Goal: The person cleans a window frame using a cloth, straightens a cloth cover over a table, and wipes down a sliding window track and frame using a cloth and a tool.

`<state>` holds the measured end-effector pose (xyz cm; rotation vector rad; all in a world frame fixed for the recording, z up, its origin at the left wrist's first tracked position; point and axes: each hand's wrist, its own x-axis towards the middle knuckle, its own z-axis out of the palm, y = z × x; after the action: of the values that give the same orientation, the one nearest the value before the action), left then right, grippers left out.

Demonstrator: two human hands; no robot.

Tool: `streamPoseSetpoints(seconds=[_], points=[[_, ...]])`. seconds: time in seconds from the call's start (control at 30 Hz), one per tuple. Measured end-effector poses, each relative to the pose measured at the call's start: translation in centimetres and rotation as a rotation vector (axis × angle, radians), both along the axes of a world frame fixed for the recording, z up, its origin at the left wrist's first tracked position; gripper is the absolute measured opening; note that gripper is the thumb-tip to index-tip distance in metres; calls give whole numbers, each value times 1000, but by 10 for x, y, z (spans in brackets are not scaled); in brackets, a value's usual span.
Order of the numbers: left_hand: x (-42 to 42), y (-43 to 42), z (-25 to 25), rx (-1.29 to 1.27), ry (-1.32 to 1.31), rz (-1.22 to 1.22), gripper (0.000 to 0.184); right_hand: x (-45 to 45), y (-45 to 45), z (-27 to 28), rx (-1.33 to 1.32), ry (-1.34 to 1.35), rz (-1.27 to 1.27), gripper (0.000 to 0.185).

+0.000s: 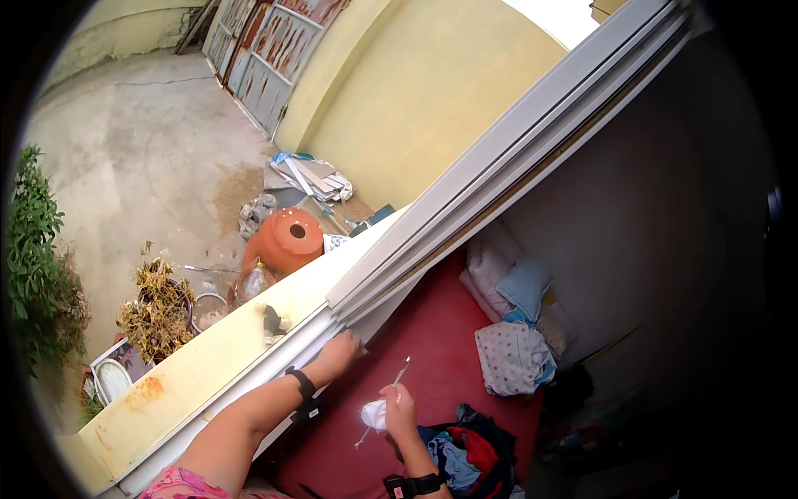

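Note:
My left hand (339, 353) is at the inner edge of the white window frame (312, 334), near its lower corner. Its fingers are bent, and whatever they touch or hold is too small to make out. To its right, my right hand (400, 409) is closed on a white cloth (375, 414) and a thin metal rod (402, 370). The rod slants, its upper end above the hand and its lower end below the cloth. Both hands are over a red surface (440, 333) inside the window.
A pile of clothes (470, 453) lies beside my right forearm, with a dotted cloth bundle (511, 358) and pillows (490, 270) farther up. Outside the sill (179, 374) are an orange pot (287, 239), a dried plant (158, 308) and a rusty gate (278, 50).

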<state>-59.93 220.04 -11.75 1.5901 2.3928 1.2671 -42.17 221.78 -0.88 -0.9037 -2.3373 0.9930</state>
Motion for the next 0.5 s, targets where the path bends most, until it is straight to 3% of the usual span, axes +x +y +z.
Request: streamPoseSetpoints(seconds=[0.03,0.1,0.13,0.2,0.33,0.5], points=[[-1,-3,20,1,3,1,22,3,3,3,-24,-13,-18,21],[-2,-7,63,404,-73,60,17,6,4,13,-50,-21,-37,20],[-6,-10,89,403,-65,57,17,2,2,21,-6,10,-22,20],[-14,-15,141,664,-56,107,15,-10,1,37,76,63,14,19],[-35,-1,206,791,-107,218,13,-53,-4,69,132,151,-14,18],[-43,19,213,769,-122,245,10,-99,11,87,282,279,7,18]])
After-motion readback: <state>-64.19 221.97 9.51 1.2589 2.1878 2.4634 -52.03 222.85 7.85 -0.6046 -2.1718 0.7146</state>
